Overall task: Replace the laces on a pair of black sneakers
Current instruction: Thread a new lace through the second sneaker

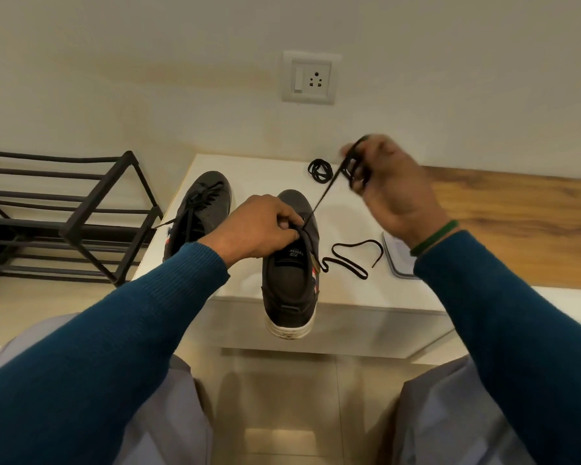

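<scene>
Near sneaker (291, 263) overhangs the white table (249, 169) edge, left hand (255, 226) fingers curled round its collar, right hand (393, 193) (blurred) pinching the lace (322, 196) taut up-right; a hard yank could tip it off or pull the loose tail through.

Black low-top sneaker (291, 283): matt upper, scuffed white sole.
Flat black lace (325, 193): woven cloth.
Black bar rack (81, 213): matt metal.
Brown panel (517, 226): smooth wood grain.
</scene>
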Demonstrator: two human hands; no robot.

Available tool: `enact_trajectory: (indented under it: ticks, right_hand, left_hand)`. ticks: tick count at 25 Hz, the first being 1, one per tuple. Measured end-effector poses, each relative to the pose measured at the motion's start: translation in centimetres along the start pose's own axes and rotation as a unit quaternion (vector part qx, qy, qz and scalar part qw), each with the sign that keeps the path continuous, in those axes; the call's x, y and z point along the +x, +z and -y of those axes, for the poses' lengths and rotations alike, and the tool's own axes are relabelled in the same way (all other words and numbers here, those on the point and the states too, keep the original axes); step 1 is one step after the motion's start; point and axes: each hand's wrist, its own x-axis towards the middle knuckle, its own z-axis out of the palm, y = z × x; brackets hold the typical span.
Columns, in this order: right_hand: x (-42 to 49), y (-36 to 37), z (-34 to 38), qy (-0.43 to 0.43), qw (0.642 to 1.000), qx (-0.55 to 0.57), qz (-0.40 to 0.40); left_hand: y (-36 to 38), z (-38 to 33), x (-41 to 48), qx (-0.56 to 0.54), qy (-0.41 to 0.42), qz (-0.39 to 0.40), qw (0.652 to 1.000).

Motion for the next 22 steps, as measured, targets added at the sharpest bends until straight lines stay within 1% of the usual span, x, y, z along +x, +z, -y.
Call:
enact_trajectory:
  ticks: [1, 2, 3, 4, 5, 6, 7, 8, 9, 10, 11, 12, 13, 14, 15, 16, 17, 18, 19, 20, 21, 22]
  right_hand:
    - [0.6, -0.9, 1.3, -0.012, 0.983, 0.175, -0.058]
    - [0.9, -1.7, 1.8, -0.014, 0.961, 0.258, -0.102]
    - [0.9, -2.1, 1.8, 0.001, 0.954, 0.268, -0.133]
    - [0.8, -2.2, 1.1, 0.045, 0.965, 0.208, -0.155]
    - [0.5, -1.8, 0.3, 0.111, 0.977, 0.097, -0.152]
    - [0.1, -1.3, -0.7, 0.173, 0.976, -0.076, -0.111]
    - [-0.3, -0.6, -1.7, 0.209, 0.937, -0.279, -0.034]
    - [-0.7, 0.1, -2.7, 0.214, 0.860, -0.460, 0.054]
    - [-0.9, 0.7, -3.5, 0.199, 0.781, -0.576, 0.138]
    - [-1.0, 1.0, -4.0, 0.179, 0.742, -0.617, 0.193]
    - [-1.0, 1.0, -4.1, 0.154, 0.748, -0.609, 0.215]
    - [-1.0, 0.8, -3.8, 0.119, 0.793, -0.560, 0.208]
    - [-1.0, 0.5, -3.1, 0.076, 0.862, -0.470, 0.173]
    - [-0.9, 0.1, -2.4, 0.037, 0.939, -0.324, 0.108]
    - [-0.8, -0.1, -1.6, 0.006, 0.986, -0.160, 0.036]
    - [-0.6, -0.3, -1.2, 0.000, 0.999, -0.033, -0.018]
    - [-0.7, -0.1, -1.2, 0.018, 0.997, 0.038, -0.057]
    - [-0.9, 0.4, -1.7, 0.056, 0.993, 0.055, -0.085]
    - [-1.1, 1.0, -2.3, 0.121, 0.988, 0.016, -0.098]
    - [-1.4, 1.2, -2.8, 0.198, 0.974, -0.061, -0.093]
    - [-1.7, 1.3, -3.2, 0.266, 0.951, -0.144, -0.066]
    - [-2.0, 1.2, -3.4, 0.318, 0.924, -0.211, -0.016]
  left_hand:
    - [0.0, 0.1, -0.1, -0.009, -0.006, 0.000, 1.000]
    - [0.1, 0.0, -0.1, -0.014, -0.007, 0.002, 1.000]
    - [0.1, 0.0, -0.1, -0.017, -0.007, 0.004, 1.000]
    - [0.2, 0.0, -0.2, -0.019, -0.007, 0.005, 1.000]
    - [0.2, -0.1, -0.2, -0.020, -0.009, 0.006, 1.000]
    - [0.2, -0.1, -0.2, -0.021, -0.010, 0.006, 1.000]
    - [0.2, -0.1, -0.2, -0.020, -0.012, 0.004, 1.000]
    - [0.2, -0.2, -0.2, -0.016, -0.012, 0.002, 1.000]
    - [0.2, -0.3, -0.2, -0.009, -0.012, 0.000, 1.000]
    - [0.2, -0.3, -0.3, -0.004, -0.011, -0.001, 1.000]
    - [0.2, -0.3, -0.3, -0.001, -0.011, 0.000, 1.000]
    - [0.1, -0.3, -0.3, -0.001, -0.012, 0.003, 1.000]
    - [0.0, -0.4, -0.3, -0.004, -0.014, 0.008, 1.000]
    - [-0.1, -0.4, -0.3, -0.006, -0.018, 0.010, 1.000]
    - [-0.1, -0.4, -0.2, -0.004, -0.021, 0.009, 1.000]
    - [-0.1, -0.3, -0.2, 0.004, -0.023, 0.003, 1.000]
    - [-0.1, -0.3, -0.2, 0.014, -0.022, -0.001, 1.000]
    - [-0.1, -0.4, -0.2, 0.019, -0.022, 0.000, 1.000]
    - [0.0, -0.4, -0.2, 0.017, -0.022, 0.004, 1.000]
    - [0.1, -0.4, -0.1, 0.012, -0.023, 0.007, 1.000]
    - [0.1, -0.4, -0.1, 0.011, -0.022, 0.007, 1.000]
    - [0.1, -0.4, 0.0, 0.015, -0.021, 0.004, 1.000]
